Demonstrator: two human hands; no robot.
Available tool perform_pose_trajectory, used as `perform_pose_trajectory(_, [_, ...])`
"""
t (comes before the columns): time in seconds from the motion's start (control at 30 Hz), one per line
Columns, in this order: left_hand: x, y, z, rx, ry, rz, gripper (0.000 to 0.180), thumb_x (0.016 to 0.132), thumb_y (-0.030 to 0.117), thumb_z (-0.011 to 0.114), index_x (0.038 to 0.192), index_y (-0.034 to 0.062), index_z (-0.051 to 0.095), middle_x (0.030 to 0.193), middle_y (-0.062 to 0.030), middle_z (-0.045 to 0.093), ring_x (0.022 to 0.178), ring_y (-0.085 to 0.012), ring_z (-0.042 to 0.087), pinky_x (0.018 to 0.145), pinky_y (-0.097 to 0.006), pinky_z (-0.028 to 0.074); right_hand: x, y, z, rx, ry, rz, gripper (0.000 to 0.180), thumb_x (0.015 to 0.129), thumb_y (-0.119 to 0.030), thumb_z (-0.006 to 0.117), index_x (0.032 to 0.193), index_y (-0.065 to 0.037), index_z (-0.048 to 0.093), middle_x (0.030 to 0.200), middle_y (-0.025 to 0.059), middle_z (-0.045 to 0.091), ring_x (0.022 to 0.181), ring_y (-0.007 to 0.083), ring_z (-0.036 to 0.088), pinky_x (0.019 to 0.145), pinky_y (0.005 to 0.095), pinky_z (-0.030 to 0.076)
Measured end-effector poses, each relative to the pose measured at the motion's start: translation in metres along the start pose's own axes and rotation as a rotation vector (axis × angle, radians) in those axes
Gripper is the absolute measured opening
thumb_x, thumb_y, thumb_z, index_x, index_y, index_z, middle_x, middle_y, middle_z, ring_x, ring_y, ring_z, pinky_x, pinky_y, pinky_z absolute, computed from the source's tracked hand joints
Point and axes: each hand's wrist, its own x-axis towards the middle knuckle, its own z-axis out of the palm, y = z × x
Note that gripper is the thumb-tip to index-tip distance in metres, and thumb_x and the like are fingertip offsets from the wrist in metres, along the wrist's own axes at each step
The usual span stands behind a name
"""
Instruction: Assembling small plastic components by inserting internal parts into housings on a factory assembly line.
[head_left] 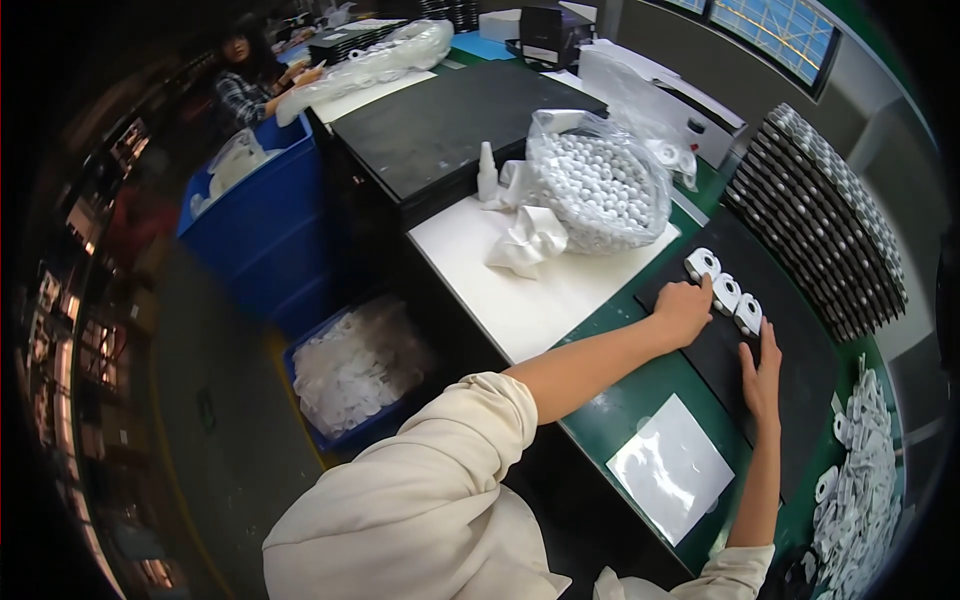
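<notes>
Three white pieces (720, 297) in a row on a black board (800, 385), just ahead of the left hand (684, 313) and right hand (762, 378). Left: index extended to the farthest-left piece, other fingers curled, any hidden pinch impossible to tell; press lightly. Right: thumb and fingers spread apart, clamped on nothing, just beside the end piece, contact hard to tell; steady from there. Nudge gently, keeping the row straight.

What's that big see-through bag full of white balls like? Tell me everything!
The bag looks like thin, crinkly, see-through plastic. Its mouth gapes open, showing many shiny white balls heaped inside. It sits on a white sheet; crumpled white material seems to touch its left side. Neither the left hand nor the right hand touches it.
</notes>
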Motion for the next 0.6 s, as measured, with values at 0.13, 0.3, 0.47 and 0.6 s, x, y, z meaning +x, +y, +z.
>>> perform_pose_trajectory(0.13, [-0.002,0.002,-0.003,-0.035,0.002,0.009,0.064,0.076,0.031,0.065,0.124,-0.0047,0.042,0.076,-0.0127,0.065,0.073,-0.0278,0.064,0.062,-0.037,0.049,-0.008,0.012,-0.021,0.200,0.002,0.201,0.055,0.090,-0.025,0.051,0.138,-0.007,0.031,0.138,0.0163,0.036,0.121,0.0295,0.041,0.101,0.0380,0.030])
perform_pose_trajectory(0.3, [-0.005,0.008,-0.006,-0.100,0.073,0.060,0.056,0.077,0.026,0.065,0.119,-0.0040,0.045,0.070,-0.0124,0.064,0.069,-0.0285,0.063,0.060,-0.038,0.048,-0.039,0.106,-0.102,0.351,0.422,0.114,0.053,0.092,-0.031,0.046,0.133,-0.002,0.032,0.124,0.0202,0.048,0.103,0.0281,0.053,0.091,0.0343,0.040])
perform_pose_trajectory(0.47, [-0.004,0.009,0.003,-0.118,0.095,0.094,0.049,0.076,0.024,0.065,0.114,-0.0013,0.046,0.068,-0.0125,0.063,0.065,-0.0298,0.062,0.057,-0.040,0.047,-0.105,0.139,-0.206,0.707,1.475,0.293,0.039,0.091,-0.023,0.045,0.117,0.004,0.053,0.118,0.0160,0.055,0.100,0.0240,0.055,0.087,0.0353,0.044])
perform_pose_trajectory(0.6, [-0.002,0.015,-0.001,-0.147,0.048,0.226,0.038,0.078,0.024,0.063,0.106,0.0022,0.049,0.069,-0.0124,0.062,0.065,-0.0307,0.061,0.057,-0.042,0.045,-0.163,0.174,-0.140,-0.257,0.802,0.351,0.039,0.090,-0.021,0.050,0.121,0.003,0.049,0.123,0.0179,0.051,0.108,0.0270,0.051,0.093,0.0371,0.040])
